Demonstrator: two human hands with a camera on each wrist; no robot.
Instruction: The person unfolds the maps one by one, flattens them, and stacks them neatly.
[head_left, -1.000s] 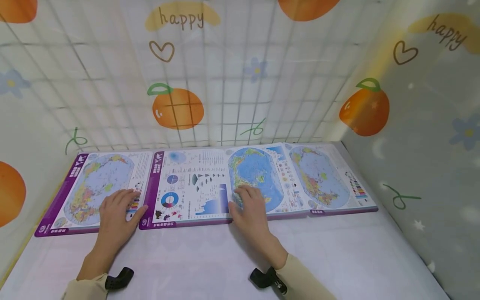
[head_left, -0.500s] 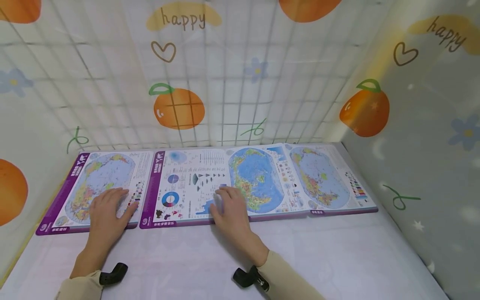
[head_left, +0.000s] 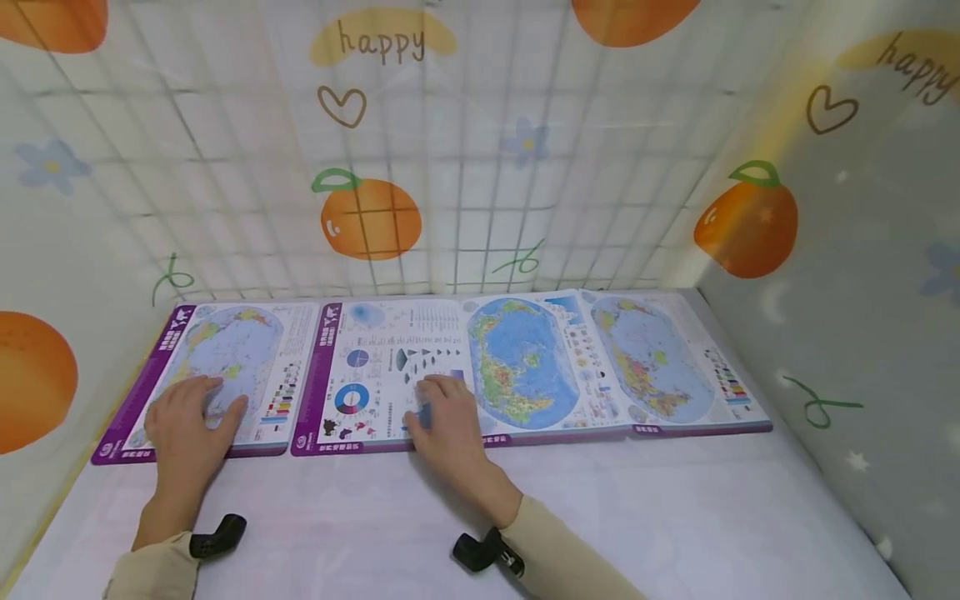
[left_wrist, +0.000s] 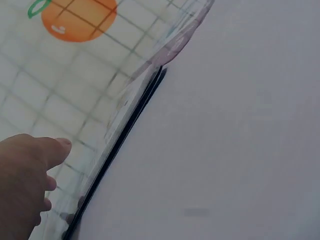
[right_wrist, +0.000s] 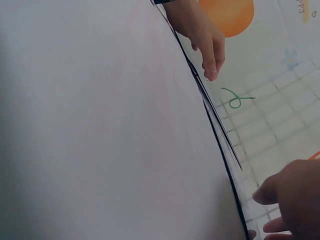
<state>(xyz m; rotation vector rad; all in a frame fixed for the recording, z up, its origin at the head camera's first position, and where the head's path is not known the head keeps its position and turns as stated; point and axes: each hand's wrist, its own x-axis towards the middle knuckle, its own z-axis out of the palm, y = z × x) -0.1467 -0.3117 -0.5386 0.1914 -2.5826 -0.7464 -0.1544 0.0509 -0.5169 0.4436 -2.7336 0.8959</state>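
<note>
A world map sheet [head_left: 242,337] with a purple left band lies at the left of the table. My left hand [head_left: 186,425] is over its lower left part, fingers relaxed and slightly spread. Beside it lies a second sheet [head_left: 431,321], with charts on its left and a blue ocean map on its right. My right hand [head_left: 448,429] is over the lower chart area, fingers loosely bent, nothing held. Whether the fingertips touch the paper is unclear. Another world map sheet [head_left: 660,358] adjoins at the right. The left wrist view shows my left hand's thumb near the sheets' edge.
The sheets lie in a row along the back of a white table [head_left: 360,517]. Behind them stands a wire grid under a curtain [head_left: 480,150] printed with oranges. The curtain continues along the right side [head_left: 892,333].
My left hand has slid left across the left map. The right hand has moved left from the ocean map onto the chart area. The sheets stay in place relative to the table.
</note>
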